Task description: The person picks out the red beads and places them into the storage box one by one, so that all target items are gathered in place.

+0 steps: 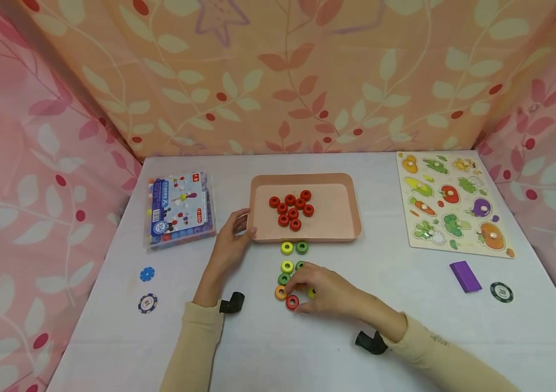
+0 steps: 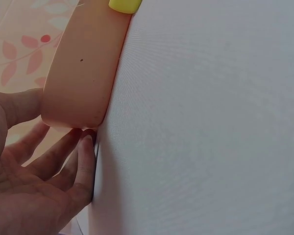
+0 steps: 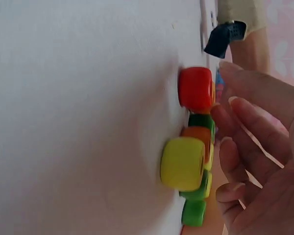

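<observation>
My left hand holds the near left corner of a pink tray, thumb at the rim and fingers against the outer wall. Inside the tray lies a cluster of small red ring beads. In front of it my right hand reaches over loose beads, its thumb and forefinger spread on either side of one red bead. The right wrist view shows the fingertips close above that bead. An orange bead, yellow beads and green beads lie nearby, some partly hidden by the hand.
A clear box of building pieces lies at the left, with a blue chip and a poker chip nearer. On the right are a vegetable puzzle board, a purple block and a black chip.
</observation>
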